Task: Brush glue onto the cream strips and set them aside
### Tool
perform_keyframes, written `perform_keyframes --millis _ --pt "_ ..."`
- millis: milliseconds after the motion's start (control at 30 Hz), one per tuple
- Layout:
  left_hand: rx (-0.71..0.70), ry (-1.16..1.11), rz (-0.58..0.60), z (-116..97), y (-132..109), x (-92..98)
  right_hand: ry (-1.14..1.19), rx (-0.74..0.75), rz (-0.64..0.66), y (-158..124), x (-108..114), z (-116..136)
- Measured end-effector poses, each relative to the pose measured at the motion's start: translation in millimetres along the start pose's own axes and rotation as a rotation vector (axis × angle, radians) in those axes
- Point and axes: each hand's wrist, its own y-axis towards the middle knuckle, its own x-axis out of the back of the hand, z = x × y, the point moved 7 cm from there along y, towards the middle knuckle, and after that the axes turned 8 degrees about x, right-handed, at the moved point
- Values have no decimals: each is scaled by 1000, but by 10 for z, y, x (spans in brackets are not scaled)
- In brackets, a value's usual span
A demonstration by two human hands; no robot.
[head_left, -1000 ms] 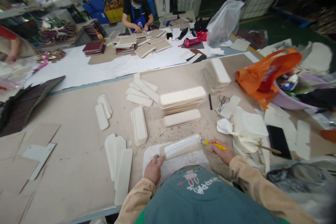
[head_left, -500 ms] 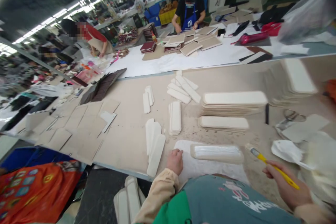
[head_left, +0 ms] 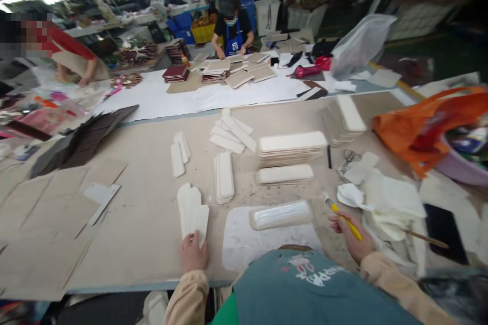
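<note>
My left hand (head_left: 194,254) is at the near end of a fan of white rounded strips (head_left: 192,208), fingers closed on the end of one; the thumb side is partly hidden. My right hand (head_left: 355,242) grips a brush with a yellow handle (head_left: 348,223), its bristles pointing away to the left above the table. Between the hands, a strip with a shiny white coating (head_left: 282,215) lies on a stained white sheet (head_left: 233,244). Beyond it are a low stack of strips (head_left: 285,174) and a taller one (head_left: 293,141).
More strips (head_left: 224,177) lie mid-table. To the right are scissors (head_left: 348,157), crumpled white material (head_left: 396,198), an orange bag (head_left: 415,124) and a dark flat object (head_left: 445,233). Beige panels (head_left: 46,213) cover the left side. Across the table, a co-worker (head_left: 232,30) handles panels.
My left hand has moved left from the white sheet to the loose strips. My right hand still holds the brush. The camera view has turned right and levelled.
</note>
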Motion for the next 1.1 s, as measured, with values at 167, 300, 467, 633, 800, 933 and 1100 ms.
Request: perform_keyframes --millis 167,300,467,633,800,933,1100 --pt "-165 -166 -69 155 50 -125 38 6 -77 -58 10 88" --pt "-152 -243 -87 160 48 4 22 -11 -57 -139 -13 89" --pt "111 -298 -168 109 63 595 36 -11 -51 -165 28 -62" --pt "60 -558 185 -551 69 972 105 -2 -64 -197 22 10" --pt "-301 -644 607 -1755 -65 842 186 37 -21 -177 -271 367" --pt "-514 -616 772 -2513 -222 674 277 116 114 -154 -497 544" --pt "-523 -579 909 -2701 -302 428 96 150 169 -205 -439 459"
